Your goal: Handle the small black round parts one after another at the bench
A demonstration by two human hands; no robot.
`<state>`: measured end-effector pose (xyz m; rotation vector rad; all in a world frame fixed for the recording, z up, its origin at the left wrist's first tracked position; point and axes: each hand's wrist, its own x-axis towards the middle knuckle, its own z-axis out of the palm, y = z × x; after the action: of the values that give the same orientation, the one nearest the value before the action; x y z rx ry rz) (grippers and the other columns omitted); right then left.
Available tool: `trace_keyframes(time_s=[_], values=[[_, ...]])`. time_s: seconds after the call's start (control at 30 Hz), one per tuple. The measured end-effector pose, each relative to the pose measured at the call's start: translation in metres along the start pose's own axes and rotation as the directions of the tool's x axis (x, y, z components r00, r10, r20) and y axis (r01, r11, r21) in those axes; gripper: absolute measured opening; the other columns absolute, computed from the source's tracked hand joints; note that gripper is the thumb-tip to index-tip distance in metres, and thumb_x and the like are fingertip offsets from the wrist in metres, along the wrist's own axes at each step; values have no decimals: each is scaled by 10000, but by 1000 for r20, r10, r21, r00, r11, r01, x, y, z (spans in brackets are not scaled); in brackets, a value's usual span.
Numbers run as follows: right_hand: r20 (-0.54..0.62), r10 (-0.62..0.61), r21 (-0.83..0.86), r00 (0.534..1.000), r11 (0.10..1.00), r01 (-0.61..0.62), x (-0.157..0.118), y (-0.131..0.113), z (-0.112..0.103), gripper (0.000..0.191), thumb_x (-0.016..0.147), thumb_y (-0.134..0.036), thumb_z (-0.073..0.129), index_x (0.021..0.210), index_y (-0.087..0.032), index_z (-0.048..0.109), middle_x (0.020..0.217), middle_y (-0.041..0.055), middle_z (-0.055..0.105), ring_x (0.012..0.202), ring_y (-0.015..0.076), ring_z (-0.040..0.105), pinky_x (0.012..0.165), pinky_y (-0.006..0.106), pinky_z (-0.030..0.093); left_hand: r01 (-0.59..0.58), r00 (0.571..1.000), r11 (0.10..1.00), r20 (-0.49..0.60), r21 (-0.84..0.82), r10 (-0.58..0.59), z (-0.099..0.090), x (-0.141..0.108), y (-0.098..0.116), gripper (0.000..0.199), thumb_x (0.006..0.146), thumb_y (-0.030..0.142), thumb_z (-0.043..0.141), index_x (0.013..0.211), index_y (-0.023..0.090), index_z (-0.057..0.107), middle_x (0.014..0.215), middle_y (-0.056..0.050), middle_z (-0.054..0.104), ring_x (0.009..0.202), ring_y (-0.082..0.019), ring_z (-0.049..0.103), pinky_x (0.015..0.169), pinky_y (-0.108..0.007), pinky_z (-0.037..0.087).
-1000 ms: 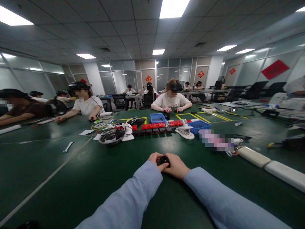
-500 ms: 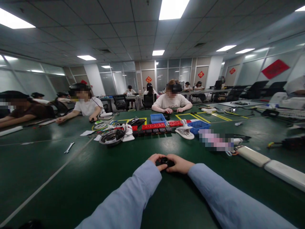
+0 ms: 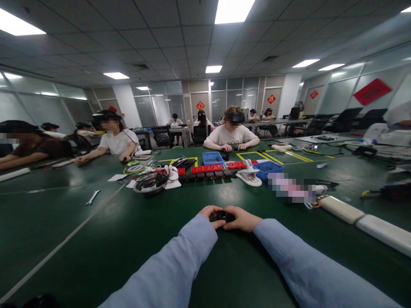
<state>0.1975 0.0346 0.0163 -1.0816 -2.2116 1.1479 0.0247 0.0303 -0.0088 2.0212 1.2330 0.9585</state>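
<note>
Both my hands meet low over the green table (image 3: 154, 239), their fingers curled around one small black object with a round, lens-like part (image 3: 222, 215). From its left side my left hand (image 3: 210, 214) grips it, thumb in front and fingers behind. On the other side my right hand (image 3: 243, 219) holds it the same way. Much of the object is hidden by the fingers, so its exact kind does not show.
Beyond my hands lies a red and black power strip (image 3: 207, 170), between a coil of dark cable (image 3: 150, 184) and a white clip stand (image 3: 249, 174). Blue trays (image 3: 269, 170) sit behind. A wrench (image 3: 93, 197) lies left; long white cases (image 3: 342, 208) lie right. Co-workers sit opposite and left.
The view has shifted very slightly. My hands keep the same hold on the black object, and a co-worker's head at the left has turned a little.
</note>
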Motion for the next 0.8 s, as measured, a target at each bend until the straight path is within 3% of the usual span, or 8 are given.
trace_keyframes(time_s=[0.1,0.17,0.27,0.37,0.6,0.8], values=[[-64,33,-62,997,997,-37,2,2,6,301,575,-228,672,839,-135,561,717,-16,553,655,132,500,569,227,366,21,999,1000,-33,-2,-21,2,0,1,320,577,180,676,889,178,605,822,-25,575,772,-167,533,672,-277,410],[-166,42,-187,985,980,-73,4,3,12,276,561,-274,684,751,-136,540,673,-17,529,628,128,480,528,213,331,70,993,997,-93,22,-68,6,0,1,316,551,188,691,852,167,597,801,-18,565,760,-163,532,698,-286,425],[-348,-2,-417,937,896,-153,8,3,22,243,597,-324,649,693,-152,508,659,-3,525,614,131,470,516,218,291,137,971,989,-205,57,-123,12,2,1,325,528,219,703,816,139,577,796,-30,542,731,-159,528,698,-293,448],[-412,-34,-532,910,820,-210,8,-1,27,198,640,-317,603,714,-156,514,685,21,547,631,144,488,540,231,294,127,962,990,-249,58,-109,15,4,-3,341,536,221,696,831,110,565,820,-57,537,722,-162,527,683,-297,461],[-197,-120,-418,973,908,27,0,-4,13,377,623,-339,643,947,-161,567,869,51,594,793,189,529,678,264,368,-12,997,1000,-74,-3,11,7,3,-10,344,594,177,653,930,162,580,846,-31,569,765,-159,532,701,-289,444],[-96,-123,-320,988,944,86,3,4,2,209,611,-204,651,803,-135,605,780,22,570,741,161,517,637,242,376,-4,998,1000,-68,7,4,5,2,-7,342,588,179,660,923,173,592,832,-23,569,755,-157,523,677,-276,431]])
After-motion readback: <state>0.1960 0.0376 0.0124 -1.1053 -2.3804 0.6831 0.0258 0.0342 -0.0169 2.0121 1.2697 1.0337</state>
